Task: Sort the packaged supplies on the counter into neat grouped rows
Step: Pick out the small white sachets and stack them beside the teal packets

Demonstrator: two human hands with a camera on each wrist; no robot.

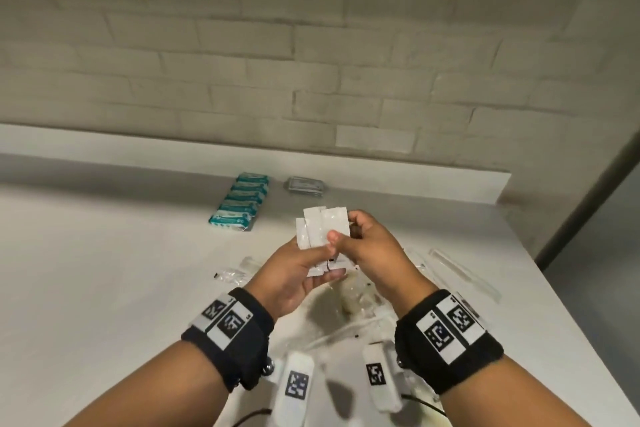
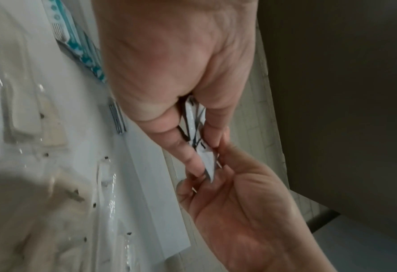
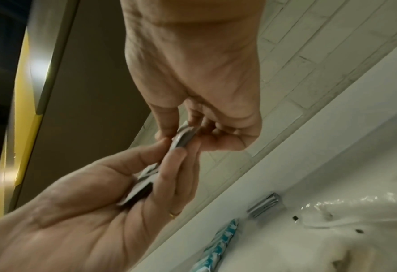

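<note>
I hold a fan of several flat white packets [image 1: 322, 229] upright above the counter [image 1: 104, 270], between both hands. My left hand [image 1: 325, 263] grips the lower ends of the packets [image 2: 206, 162] between thumb and fingers. My right hand [image 1: 346, 232] pinches the upper right packets [image 3: 183, 137] with thumb in front and fingers behind. In the right wrist view the left hand [image 3: 169, 156] cradles the lower packets against its fingers. Several teal packets [image 1: 239, 203] lie in a row at the back, beside a stack of silver-grey packets [image 1: 304, 185].
Clear plastic-wrapped items lie loose on the counter: long ones at the right [image 1: 464, 270], small ones at the left [image 1: 235, 270], and a pile under my hands [image 1: 353, 298]. A tiled wall [image 1: 311, 45] and raised ledge [image 1: 381, 177] bound the back. The counter ends at the right.
</note>
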